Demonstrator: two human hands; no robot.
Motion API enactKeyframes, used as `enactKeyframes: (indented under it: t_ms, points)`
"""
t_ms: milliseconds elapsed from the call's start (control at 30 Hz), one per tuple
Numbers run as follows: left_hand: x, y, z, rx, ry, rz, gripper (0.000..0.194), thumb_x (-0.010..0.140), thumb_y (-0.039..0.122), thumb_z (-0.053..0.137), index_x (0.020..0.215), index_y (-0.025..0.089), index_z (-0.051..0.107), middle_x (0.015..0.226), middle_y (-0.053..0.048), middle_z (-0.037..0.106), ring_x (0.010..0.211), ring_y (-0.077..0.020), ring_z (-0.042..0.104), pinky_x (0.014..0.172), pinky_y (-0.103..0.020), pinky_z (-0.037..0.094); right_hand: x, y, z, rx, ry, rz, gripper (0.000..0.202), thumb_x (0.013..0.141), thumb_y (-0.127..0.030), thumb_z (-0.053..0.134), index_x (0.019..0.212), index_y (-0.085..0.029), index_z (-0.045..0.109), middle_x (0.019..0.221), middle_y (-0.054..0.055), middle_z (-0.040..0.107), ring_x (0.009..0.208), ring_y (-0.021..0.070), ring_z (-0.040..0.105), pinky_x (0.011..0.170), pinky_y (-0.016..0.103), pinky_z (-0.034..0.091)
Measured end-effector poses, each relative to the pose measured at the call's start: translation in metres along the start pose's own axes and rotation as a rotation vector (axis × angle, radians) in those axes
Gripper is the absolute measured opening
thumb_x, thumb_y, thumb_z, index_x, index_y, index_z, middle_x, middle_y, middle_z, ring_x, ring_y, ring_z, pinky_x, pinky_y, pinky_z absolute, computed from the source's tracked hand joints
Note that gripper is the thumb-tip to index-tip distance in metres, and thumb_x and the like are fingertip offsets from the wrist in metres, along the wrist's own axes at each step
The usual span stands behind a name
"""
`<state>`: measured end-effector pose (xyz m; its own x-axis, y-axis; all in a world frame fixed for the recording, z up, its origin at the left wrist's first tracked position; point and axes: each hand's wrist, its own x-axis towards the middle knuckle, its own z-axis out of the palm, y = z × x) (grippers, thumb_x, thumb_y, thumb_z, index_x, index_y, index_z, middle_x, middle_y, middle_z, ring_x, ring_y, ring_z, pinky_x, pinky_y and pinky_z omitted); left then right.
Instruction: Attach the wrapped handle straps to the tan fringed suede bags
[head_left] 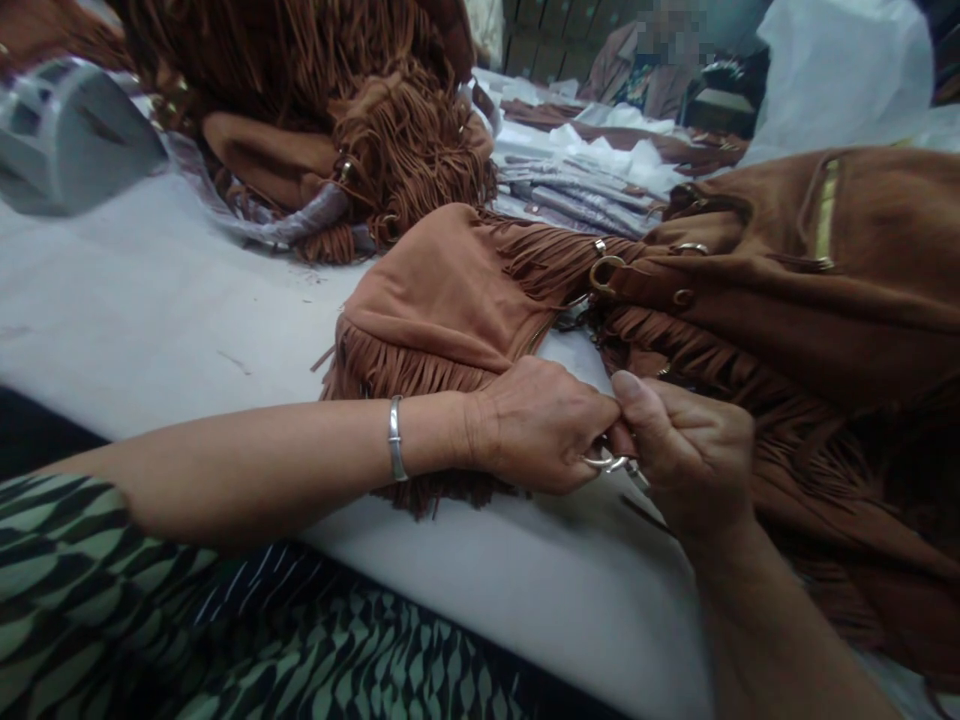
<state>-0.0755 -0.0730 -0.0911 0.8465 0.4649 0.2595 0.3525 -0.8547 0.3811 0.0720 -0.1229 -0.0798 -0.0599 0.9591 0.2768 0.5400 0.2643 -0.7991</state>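
Both hands meet over the front part of the white table. My left hand [544, 425], with a silver bracelet at the wrist, is closed, its fingers curled around metal hardware [611, 463] with a ring. Touching it from the right, my right hand [694, 450] is closed too, thumb on top, gripping the same metal hardware near a bit of brown strap. A tan fringed suede bag [442, 290] lies just behind my left hand, and its fringe hangs below my wrist. The far ends of the hardware are hidden by my fingers.
A brown bag [757, 280] with gold rings and a zipper lies at the right. More fringed bags [390, 130] are piled at the back left beside a grey device [75, 135]. Wrapped strips [577, 190] and white paper [847, 80] lie behind. A person [645, 70] is at the back.
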Motion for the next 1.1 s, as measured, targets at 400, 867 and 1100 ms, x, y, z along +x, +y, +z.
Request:
enactKeyframes:
  t_ms: [400, 867, 1100]
  points:
    - [-0.004, -0.002, -0.005, 0.027, 0.003, 0.059, 0.040, 0.087, 0.053, 0.046, 0.083, 0.016, 0.059, 0.076, -0.004, 0.063, 0.069, -0.0182, 0.058, 0.063, -0.030, 0.042, 0.001, 0.009, -0.013, -0.020, -0.045, 0.139, 0.052, 0.090, -0.045, 0.051, 0.046, -0.017, 0.048, 0.043, -0.003, 0.045, 0.040, 0.0083, 0.040, 0.043, 0.022, 0.031]
    - [-0.008, 0.004, -0.004, 0.134, 0.047, 0.132, 0.030, 0.079, 0.045, 0.061, 0.086, 0.017, 0.053, 0.084, -0.003, 0.059, 0.076, -0.0190, 0.054, 0.066, -0.031, 0.040, 0.003, 0.009, -0.025, 0.041, -0.009, 0.270, 0.050, 0.085, -0.049, 0.053, 0.048, -0.016, 0.050, 0.042, -0.001, 0.049, 0.038, 0.0084, 0.038, 0.039, 0.022, 0.029]
    - [-0.003, 0.008, -0.008, 0.160, -0.017, 0.056, 0.035, 0.092, 0.050, 0.043, 0.092, 0.017, 0.053, 0.088, -0.004, 0.060, 0.077, -0.0182, 0.055, 0.068, -0.030, 0.039, 0.003, 0.012, -0.030, 0.120, -0.035, 0.410, 0.050, 0.080, -0.054, 0.056, 0.049, -0.016, 0.049, 0.040, -0.002, 0.044, 0.035, 0.0068, 0.030, 0.035, 0.021, 0.020]
